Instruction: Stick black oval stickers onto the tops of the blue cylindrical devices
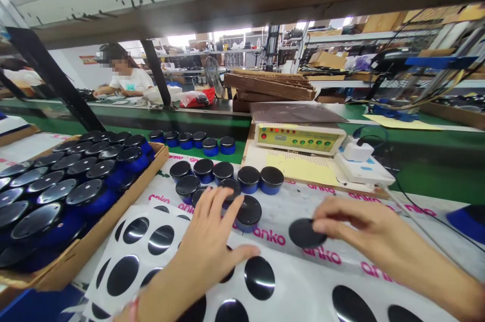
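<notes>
My right hand (352, 228) pinches a flat black round sticker (305, 233) by its edge, above the printed white covering of the bench. My left hand (212, 236) has its fingers spread over the sticker sheet (299, 281), with fingertips by a group of blue cylinders with black tops. Whether they touch a cylinder I cannot tell. Nearest to those fingers is a blue cylinder (249, 211); others behind are partly hidden by the hand. The white sheet bears several glossy black round stickers (259, 278) and curls up at the left.
An open cardboard box (109, 216) at left holds several rows of the blue cylinders. More stand on the green surface (182, 152) behind. A control box (299, 139) with lit buttons and a white power strip (364, 168) sit at back right. A shelf (227, 9) hangs overhead. One co-worker (131, 79) sits opposite.
</notes>
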Action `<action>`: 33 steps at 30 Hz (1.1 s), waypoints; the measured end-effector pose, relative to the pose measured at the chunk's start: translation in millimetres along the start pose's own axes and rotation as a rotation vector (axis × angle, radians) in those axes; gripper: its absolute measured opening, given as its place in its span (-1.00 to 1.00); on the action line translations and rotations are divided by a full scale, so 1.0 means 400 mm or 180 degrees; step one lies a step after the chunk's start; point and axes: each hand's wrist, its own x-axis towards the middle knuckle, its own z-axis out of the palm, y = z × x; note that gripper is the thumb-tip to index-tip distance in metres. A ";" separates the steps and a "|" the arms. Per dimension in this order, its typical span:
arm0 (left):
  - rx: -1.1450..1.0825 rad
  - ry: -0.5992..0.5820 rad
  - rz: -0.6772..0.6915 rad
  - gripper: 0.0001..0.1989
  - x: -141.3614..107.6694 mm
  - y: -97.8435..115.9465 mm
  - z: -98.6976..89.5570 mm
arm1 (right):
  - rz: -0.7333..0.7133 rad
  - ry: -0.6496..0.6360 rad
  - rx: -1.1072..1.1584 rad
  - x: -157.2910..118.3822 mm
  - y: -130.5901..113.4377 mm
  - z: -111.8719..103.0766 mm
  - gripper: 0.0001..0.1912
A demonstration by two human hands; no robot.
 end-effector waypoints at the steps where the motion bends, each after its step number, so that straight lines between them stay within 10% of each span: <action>1: 0.0029 0.0022 0.0074 -0.22 0.033 -0.002 0.000 | 0.0165 0.0152 0.0319 0.019 -0.005 0.009 -0.75; 6: -0.0676 0.0056 0.0224 -0.37 0.107 0.015 0.055 | 0.0729 0.0076 0.1387 0.073 -0.010 0.072 -0.67; 14: -0.2857 -0.0985 -0.0577 -0.28 0.069 0.046 0.100 | 0.1078 0.0394 0.1756 0.055 0.058 0.137 -0.63; 33: -0.2940 -0.1073 -0.0695 -0.41 0.079 0.044 0.091 | 0.0632 0.0599 0.1181 0.059 0.069 0.179 -0.67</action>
